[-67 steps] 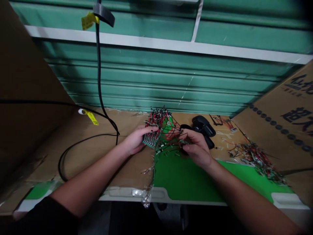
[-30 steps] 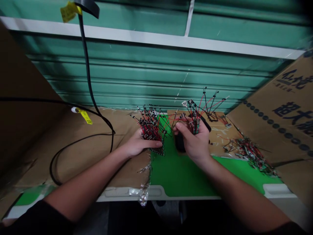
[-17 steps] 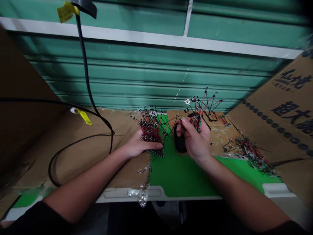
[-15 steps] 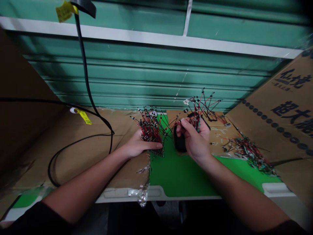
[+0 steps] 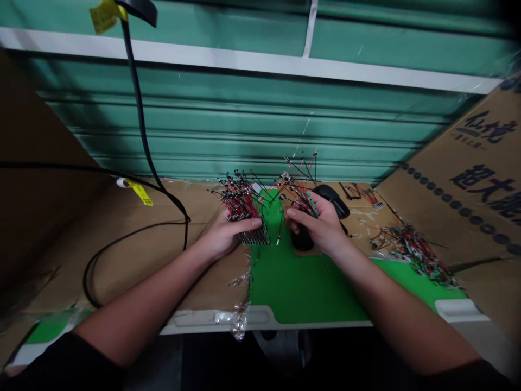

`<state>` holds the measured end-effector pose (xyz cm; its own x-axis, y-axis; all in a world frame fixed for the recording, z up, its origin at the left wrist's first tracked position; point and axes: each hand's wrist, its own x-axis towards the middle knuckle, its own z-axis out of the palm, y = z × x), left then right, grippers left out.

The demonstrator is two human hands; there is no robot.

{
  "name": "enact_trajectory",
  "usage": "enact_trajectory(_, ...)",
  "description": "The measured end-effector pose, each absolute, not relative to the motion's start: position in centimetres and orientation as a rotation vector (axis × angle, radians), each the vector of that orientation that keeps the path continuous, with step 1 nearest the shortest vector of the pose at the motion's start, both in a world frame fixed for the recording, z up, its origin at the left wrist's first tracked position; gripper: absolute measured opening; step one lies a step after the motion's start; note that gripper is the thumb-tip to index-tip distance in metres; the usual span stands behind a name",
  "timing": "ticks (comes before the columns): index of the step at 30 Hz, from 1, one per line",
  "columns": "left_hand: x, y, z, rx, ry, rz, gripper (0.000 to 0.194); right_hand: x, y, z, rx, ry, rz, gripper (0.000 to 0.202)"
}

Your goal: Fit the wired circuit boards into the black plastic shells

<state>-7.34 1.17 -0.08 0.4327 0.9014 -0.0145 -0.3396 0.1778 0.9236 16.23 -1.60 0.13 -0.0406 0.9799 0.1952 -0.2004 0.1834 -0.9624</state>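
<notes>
My left hand [image 5: 226,233] grips a thick bundle of small wired boards [image 5: 244,209], with red and black leads fanning upward and the thumb laid across the front. To its right, my right hand [image 5: 319,222] is closed on a smaller bunch of wired boards [image 5: 303,202], its thumb and fingers pinched at the left side. One loose wired piece [image 5: 280,228] hangs between the two hands. Behind and beneath my right hand is a black device [image 5: 331,201], partly hidden.
A pile of wired boards [image 5: 417,252] lies at the right, near a cardboard wall [image 5: 456,179]. A few wired pieces [image 5: 362,194] rest behind it. Black cables [image 5: 140,108] cross the left side. The green tabletop [image 5: 309,293] has a pale edge.
My right hand has moved left with its bunch, uncovering more of the black device. My left hand and its bundle have shifted slightly up and left. The loose piece now hangs between them.
</notes>
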Motion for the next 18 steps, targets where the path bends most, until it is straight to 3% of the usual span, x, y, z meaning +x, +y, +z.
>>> enact_trajectory(9,-10.1,4.2,1.6,1.101,1.055,1.242,0.047,16.8,-0.7,0.2,-0.979,-1.119,1.087,0.035)
enact_trajectory(18,-14.7,7.6,2.1,1.415,1.815,1.040,0.043,16.9,-0.2,-0.1,-1.016,-1.031,1.066,0.044)
